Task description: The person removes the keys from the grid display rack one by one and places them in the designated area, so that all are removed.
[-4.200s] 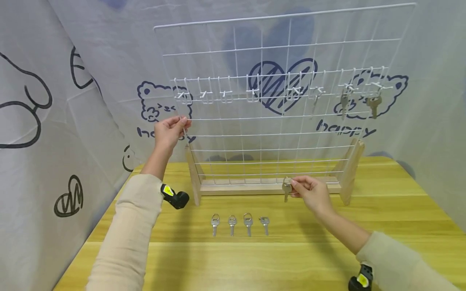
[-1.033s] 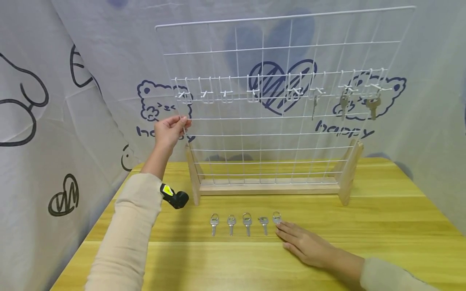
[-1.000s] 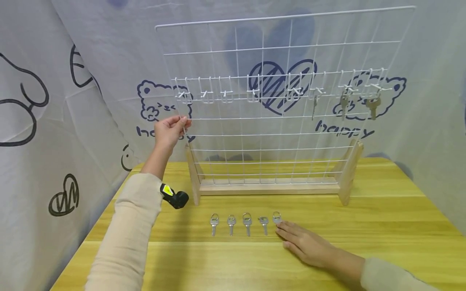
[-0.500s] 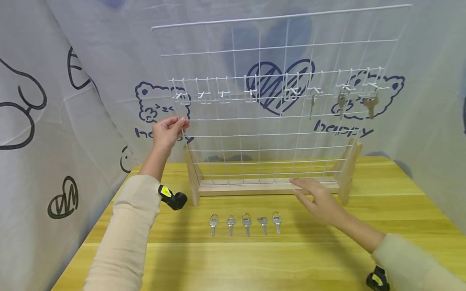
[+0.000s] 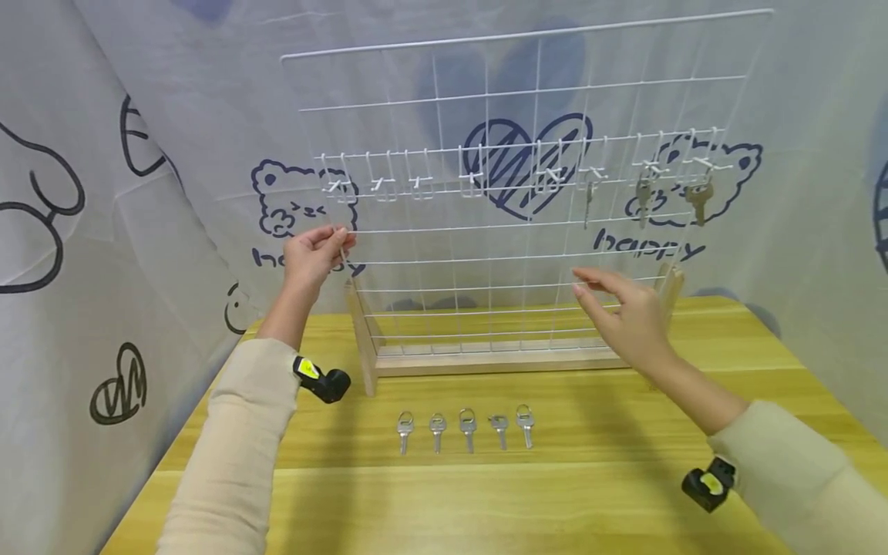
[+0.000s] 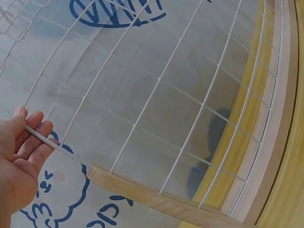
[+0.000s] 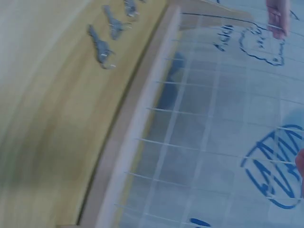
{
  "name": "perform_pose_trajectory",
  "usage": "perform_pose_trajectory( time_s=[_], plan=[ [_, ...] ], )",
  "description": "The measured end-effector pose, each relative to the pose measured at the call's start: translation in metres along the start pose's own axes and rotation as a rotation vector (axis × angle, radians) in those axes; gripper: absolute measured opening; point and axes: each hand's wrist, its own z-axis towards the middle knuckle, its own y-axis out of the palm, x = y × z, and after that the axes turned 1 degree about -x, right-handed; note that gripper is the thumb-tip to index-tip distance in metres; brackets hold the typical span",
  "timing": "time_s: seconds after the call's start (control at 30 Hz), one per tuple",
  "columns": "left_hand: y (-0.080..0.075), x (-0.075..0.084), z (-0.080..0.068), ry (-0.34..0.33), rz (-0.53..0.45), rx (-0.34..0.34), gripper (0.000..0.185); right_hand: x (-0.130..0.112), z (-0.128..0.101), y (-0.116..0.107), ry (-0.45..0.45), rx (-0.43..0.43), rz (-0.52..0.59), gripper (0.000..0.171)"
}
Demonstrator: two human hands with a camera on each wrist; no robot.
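Five keys (image 5: 465, 430) lay in a row on the yellow table (image 5: 569, 493), well short of both hands; the right hand (image 5: 627, 317) hung above them with fingers straight and spread, holding nothing, just before the wire grid (image 5: 513, 116). The left hand (image 5: 312, 254) pinched the grid's left edge wire; three more keys (image 5: 641, 200) hung from hooks at the far right; the right wrist view was too blurred to show more.

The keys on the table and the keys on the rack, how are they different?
The table keys lie flat in a row of five on the wood; the rack keys hang from white hooks, three of them. The table keys sit between the hands; the rack keys hang high on the right side, above the right hand. Both sets look like small metal keys.
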Motion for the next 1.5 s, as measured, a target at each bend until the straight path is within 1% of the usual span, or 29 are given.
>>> perform_pose_trajectory(
  time_s=[0.13,0.23,0.33,0.43,0.63,0.83,1.0,1.1,1.27,1.5],
  plan=[
    [-0.004,0.000,0.000,0.003,-0.037,-0.029,0.039,-0.003,0.021,-0.005,0.115,0.071,0.020,0.018],
    [-0.008,0.000,0.001,0.007,-0.066,-0.055,0.036,-0.005,0.036,-0.008,0.223,0.076,0.020,0.020],
    [-0.010,0.000,0.000,0.003,-0.064,-0.080,0.034,-0.007,0.051,-0.011,0.316,0.081,0.017,0.024],
    [-0.010,0.001,0.000,0.001,-0.057,-0.097,0.034,-0.008,0.064,-0.015,0.373,0.095,0.044,0.026],
    [-0.010,0.002,0.000,0.010,-0.045,-0.102,0.037,-0.013,0.080,-0.017,0.430,0.088,0.052,0.030],
    [-0.009,0.002,0.003,0.007,-0.036,-0.103,0.040,-0.014,0.093,-0.013,0.506,0.116,0.053,0.030],
    [-0.007,0.002,0.003,-0.003,-0.029,-0.100,0.039,-0.013,0.098,-0.010,0.558,0.101,0.064,0.030],
    [-0.006,0.002,0.003,-0.008,-0.016,-0.099,0.038,-0.013,0.099,-0.008,0.591,0.110,0.076,0.028],
    [-0.006,0.000,0.002,-0.005,-0.009,-0.094,0.038,-0.012,0.100,-0.007,0.634,0.156,0.153,0.025],
    [-0.007,-0.001,0.002,0.013,-0.026,-0.086,0.032,-0.014,0.103,-0.006,0.656,0.218,0.262,0.019]
  ],
)
